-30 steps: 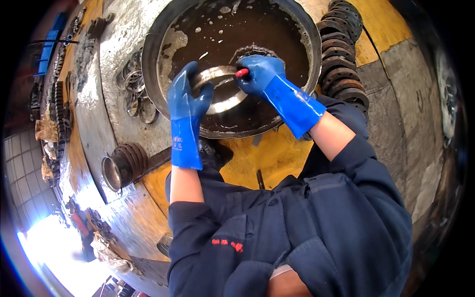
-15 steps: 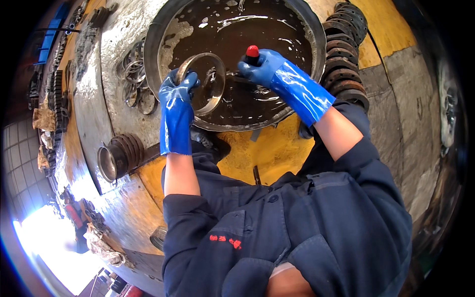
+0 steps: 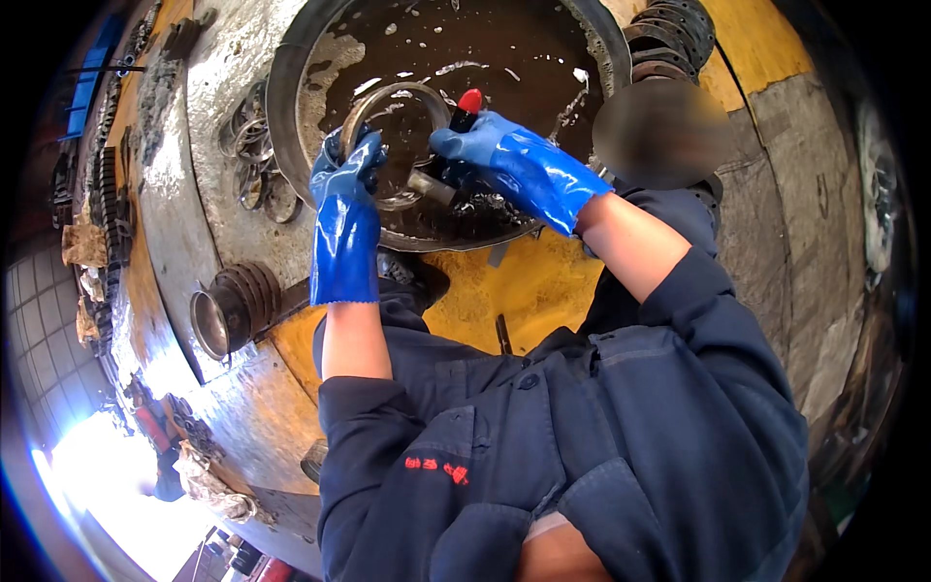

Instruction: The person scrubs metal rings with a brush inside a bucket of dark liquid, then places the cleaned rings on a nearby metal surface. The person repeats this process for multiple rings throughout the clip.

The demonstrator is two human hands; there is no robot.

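Both my hands wear shiny blue rubber gloves over a wide round basin (image 3: pixel 285 126) of dark brown liquid. My left hand (image 3: pixel 346 167) is closed on the left side of a wet metal ring (image 3: pixel 353 122), which stands tilted above the liquid. In my right hand (image 3: pixel 482 148) is a tool with a black handle and red end (image 3: pixel 470 101), gripped beside the ring's right side. A pale, short cylindrical piece (image 3: pixel 433 187) shows below that hand, by the ring's lower edge; whether it belongs to the tool I cannot tell.
Loose metal rings (image 3: pixel 254 145) lie left of the basin. Stacked rings (image 3: pixel 238 301) rest on their side nearer me. Dark round discs (image 3: pixel 669 39) are lined up at the right, partly behind a blurred patch. A yellow surface (image 3: pixel 485 291) lies between my legs.
My right hand has moved left and slightly down, bringing the red-ended tool close to the ring. The pale cylindrical piece has come into sight. My left hand still holds the ring.
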